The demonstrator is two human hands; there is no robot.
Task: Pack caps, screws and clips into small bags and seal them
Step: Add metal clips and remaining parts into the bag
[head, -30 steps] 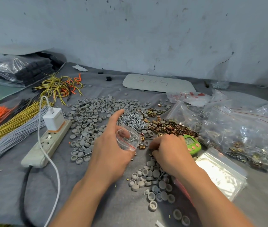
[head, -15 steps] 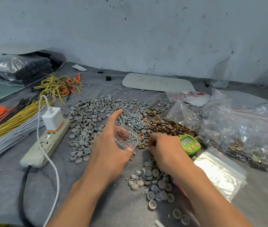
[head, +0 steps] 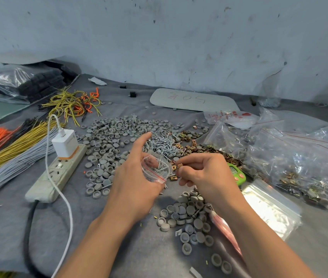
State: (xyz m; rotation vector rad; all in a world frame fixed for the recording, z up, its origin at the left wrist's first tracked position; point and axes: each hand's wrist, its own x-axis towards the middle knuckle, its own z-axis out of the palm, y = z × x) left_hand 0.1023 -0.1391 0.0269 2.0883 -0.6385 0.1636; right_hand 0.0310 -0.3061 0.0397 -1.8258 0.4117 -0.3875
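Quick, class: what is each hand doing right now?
Left hand: holds a small clear plastic bag with a red seal strip, index finger straight.
Right hand: pinches a small brass-coloured metal clip.

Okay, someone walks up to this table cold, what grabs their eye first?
Dead centre, the left hand holds a small clear bag while the right hand pinches a brass clip right beside it. Behind them spreads a wide scatter of grey caps with a screw pile, and bright orange and yellow wire bundles lie far left.
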